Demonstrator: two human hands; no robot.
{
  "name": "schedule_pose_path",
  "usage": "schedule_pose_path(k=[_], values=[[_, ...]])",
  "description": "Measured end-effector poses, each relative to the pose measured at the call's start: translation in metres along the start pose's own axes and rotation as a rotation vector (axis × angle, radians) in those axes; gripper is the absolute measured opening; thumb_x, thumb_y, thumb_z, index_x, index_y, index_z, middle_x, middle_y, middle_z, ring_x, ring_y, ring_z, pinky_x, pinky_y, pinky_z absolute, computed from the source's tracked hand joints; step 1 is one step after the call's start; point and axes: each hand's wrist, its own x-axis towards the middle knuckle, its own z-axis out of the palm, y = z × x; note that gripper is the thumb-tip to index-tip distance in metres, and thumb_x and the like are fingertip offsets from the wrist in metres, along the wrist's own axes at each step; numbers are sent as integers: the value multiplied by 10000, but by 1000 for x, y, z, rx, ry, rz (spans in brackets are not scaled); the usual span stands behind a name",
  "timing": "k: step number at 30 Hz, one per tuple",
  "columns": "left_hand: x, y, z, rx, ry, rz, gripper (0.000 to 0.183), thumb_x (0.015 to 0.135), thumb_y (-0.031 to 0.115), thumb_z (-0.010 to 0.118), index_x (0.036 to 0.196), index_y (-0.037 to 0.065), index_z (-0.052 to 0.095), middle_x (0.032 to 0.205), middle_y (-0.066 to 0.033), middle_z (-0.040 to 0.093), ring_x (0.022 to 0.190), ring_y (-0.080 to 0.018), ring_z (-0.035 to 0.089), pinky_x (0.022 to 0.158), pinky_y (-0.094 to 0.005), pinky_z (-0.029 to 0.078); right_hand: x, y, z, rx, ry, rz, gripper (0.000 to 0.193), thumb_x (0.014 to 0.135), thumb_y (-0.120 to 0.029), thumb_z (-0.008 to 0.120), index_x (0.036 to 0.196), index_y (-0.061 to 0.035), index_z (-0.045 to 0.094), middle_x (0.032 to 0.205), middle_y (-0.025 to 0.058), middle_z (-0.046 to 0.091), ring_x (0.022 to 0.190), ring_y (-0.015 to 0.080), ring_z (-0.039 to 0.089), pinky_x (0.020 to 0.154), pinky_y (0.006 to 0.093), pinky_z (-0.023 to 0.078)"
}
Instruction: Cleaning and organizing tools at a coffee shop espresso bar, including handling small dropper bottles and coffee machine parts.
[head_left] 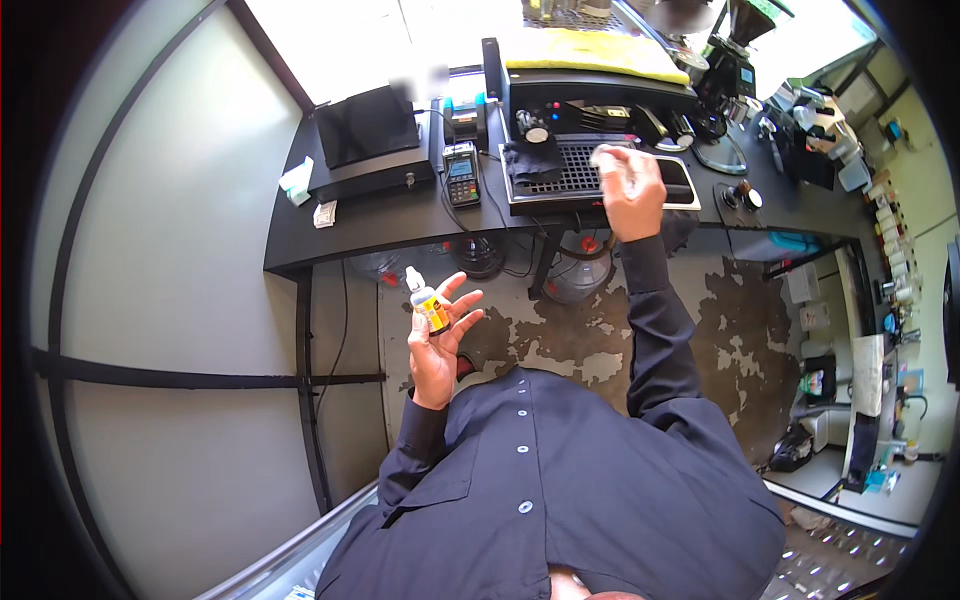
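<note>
My left hand (440, 335) holds a small dropper bottle (425, 298) with a white cap and a yellow label, raised in front of my chest below the counter edge. My right hand (628, 190) reaches forward over the drip tray (560, 180) of the black espresso machine (590, 100) and grips a small pale object, blurred, which looks like a cloth or a clear cup. A dark folded cloth (532, 158) lies on the left of the tray grid.
A black counter (400, 215) carries a card terminal (461, 174), a black cash drawer with a tablet screen (368, 130), and a coffee grinder (735, 60). A yellow cloth (590, 50) lies on top of the machine. Shelves with small items stand at the right.
</note>
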Motion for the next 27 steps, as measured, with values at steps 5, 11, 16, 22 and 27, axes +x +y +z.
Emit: schedule_pose_path(k=[5,11,16,22,27], values=[[13,5,-23,15,7,-29,420,1033,364,255,1131,67,536,1442,-214,460,1222,-329,576,998,-442,502,29,-3,58,-130,-492,414,921,800,-808,540,990,83,674,772,144,662,657,210,680,578,327,549],[39,23,-46,-55,-14,-53,456,1032,404,257,1127,62,542,1435,-210,469,1206,-315,584,987,-422,501,28,-16,85,605,-489,1014,604,858,-698,593,886,-95,577,705,-18,537,472,44,382,380,213,310],[64,28,-85,-94,-91,-85,562,1028,437,264,1363,35,468,1419,-203,486,1199,-300,586,989,-420,496,29,-21,98,237,-308,814,479,899,-541,664,759,-89,590,600,-36,484,436,57,387,376,246,307],[95,36,-122,-103,-168,-140,575,1032,466,264,1357,44,480,1413,-180,498,1197,-292,581,980,-428,489,30,-32,95,-638,-262,213,627,867,-586,651,921,37,687,792,177,696,787,274,688,805,381,517],[115,47,-134,-100,-227,-181,564,1037,465,265,1299,43,531,1411,-177,501,1195,-290,583,982,-427,487,29,-44,98,-400,-257,466,642,852,-617,649,906,20,703,817,153,719,799,257,702,806,364,521]])
